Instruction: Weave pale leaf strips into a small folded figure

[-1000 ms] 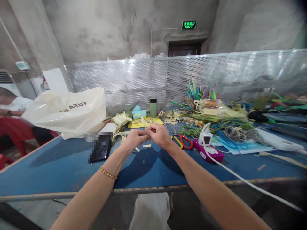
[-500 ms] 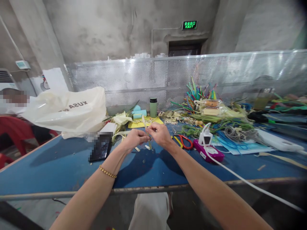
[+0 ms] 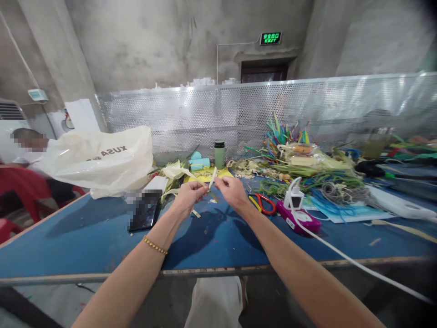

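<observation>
Both my hands meet above the middle of the blue table [image 3: 85, 246]. My left hand [image 3: 188, 195] pinches a thin pale leaf strip [image 3: 212, 177], and my right hand [image 3: 232, 190] pinches the same strip from the other side. The strip's free end sticks up between the fingertips. A gold bead bracelet [image 3: 154, 245] circles my left wrist. Small pale strip offcuts [image 3: 195, 212] lie on the table just below my hands.
A black phone [image 3: 145, 211] lies left of my hands, a large cream plastic bag [image 3: 99, 157] behind it. Red and yellow scissors [image 3: 261, 203], a magenta power strip [image 3: 300, 218] with white cable, a green flask [image 3: 219, 155] and heaps of coloured strips stand right. A seated person [image 3: 25, 150] is far left.
My hands have lifted slightly and pulled a little apart, and the strip's end now points upward between them. The person at far left has shifted.
</observation>
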`<action>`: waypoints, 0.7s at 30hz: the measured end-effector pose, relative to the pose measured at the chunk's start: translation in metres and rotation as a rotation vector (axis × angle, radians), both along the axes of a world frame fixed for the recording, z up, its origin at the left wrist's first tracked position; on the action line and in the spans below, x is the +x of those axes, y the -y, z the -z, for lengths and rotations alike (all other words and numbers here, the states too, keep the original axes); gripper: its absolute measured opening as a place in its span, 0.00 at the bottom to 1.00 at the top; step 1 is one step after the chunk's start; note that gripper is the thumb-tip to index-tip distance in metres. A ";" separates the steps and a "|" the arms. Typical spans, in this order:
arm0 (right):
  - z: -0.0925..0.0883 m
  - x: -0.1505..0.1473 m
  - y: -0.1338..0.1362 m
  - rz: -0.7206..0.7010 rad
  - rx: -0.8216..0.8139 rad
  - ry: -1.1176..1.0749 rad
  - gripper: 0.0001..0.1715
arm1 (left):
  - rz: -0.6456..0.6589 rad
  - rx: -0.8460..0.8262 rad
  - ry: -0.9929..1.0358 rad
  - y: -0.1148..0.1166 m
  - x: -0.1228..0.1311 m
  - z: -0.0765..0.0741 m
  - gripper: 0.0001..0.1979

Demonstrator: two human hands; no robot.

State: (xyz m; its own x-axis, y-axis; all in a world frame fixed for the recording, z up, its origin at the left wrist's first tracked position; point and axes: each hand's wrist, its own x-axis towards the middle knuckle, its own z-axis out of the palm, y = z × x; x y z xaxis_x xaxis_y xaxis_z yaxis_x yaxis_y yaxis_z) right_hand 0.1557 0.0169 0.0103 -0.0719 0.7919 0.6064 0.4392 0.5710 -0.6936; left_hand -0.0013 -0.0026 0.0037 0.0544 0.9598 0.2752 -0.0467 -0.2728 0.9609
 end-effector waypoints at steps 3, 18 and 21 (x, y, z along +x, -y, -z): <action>0.001 -0.006 0.005 -0.292 -0.183 -0.126 0.18 | 0.043 0.035 0.032 0.000 0.000 -0.002 0.14; 0.003 -0.014 0.010 -0.344 -0.267 -0.375 0.17 | -0.047 0.073 -0.026 0.002 0.002 -0.003 0.05; 0.001 -0.014 0.014 -0.393 -0.273 -0.389 0.16 | -0.087 0.080 -0.017 0.003 0.002 -0.004 0.05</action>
